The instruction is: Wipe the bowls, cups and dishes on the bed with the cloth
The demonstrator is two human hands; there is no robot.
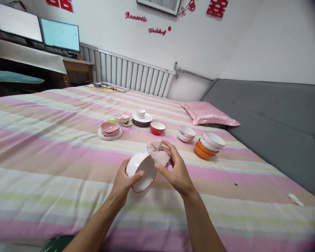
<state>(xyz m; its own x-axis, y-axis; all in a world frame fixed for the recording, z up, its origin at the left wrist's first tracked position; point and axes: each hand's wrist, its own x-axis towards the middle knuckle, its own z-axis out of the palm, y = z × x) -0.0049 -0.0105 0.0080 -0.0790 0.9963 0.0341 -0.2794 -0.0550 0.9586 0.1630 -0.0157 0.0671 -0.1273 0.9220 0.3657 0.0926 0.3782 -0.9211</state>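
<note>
A white bowl (147, 176) with a thin red rim is tilted on its side above the bed. My left hand (124, 180) grips its left edge, thumb over the rim and fingers behind. A crumpled pale pink cloth (157, 154) is pinched in my right hand (176, 169) and lies against the bowl's upper right rim. Beyond the hands sits a red bowl (157, 128) with a white inside. To its right are two stacked white patterned bowls (187, 133), then a stack of white bowls (214, 139) on orange bowls (205, 151).
Pink heart-shaped bowls (110, 127) rest on white plates (110, 137) at the left. Small white cups (140, 112) top a plate stack (141, 119). A pink pillow (210, 113) lies by the grey headboard (267, 115). Cables (107, 87) lie at the far edge.
</note>
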